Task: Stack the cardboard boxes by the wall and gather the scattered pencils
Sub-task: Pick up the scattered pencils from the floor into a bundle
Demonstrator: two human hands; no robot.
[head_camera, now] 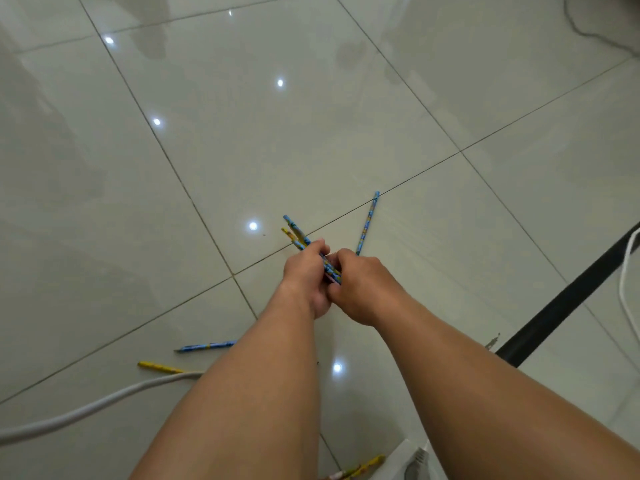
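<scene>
Forearms point(311, 393) extend; left hand point(304, 277) and right hand point(362, 287) both clamp around 1 pencil bundle point(299, 234).

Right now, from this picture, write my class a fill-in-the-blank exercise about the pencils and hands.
1. The left hand and right hand grip a pencil bundle above the tiled ___.
2. The loose pencil beyond the hands is ___ in colour.
3. The yellow pencil on the left lies near a ___ cable.
Missing words: floor, blue, white.
</scene>
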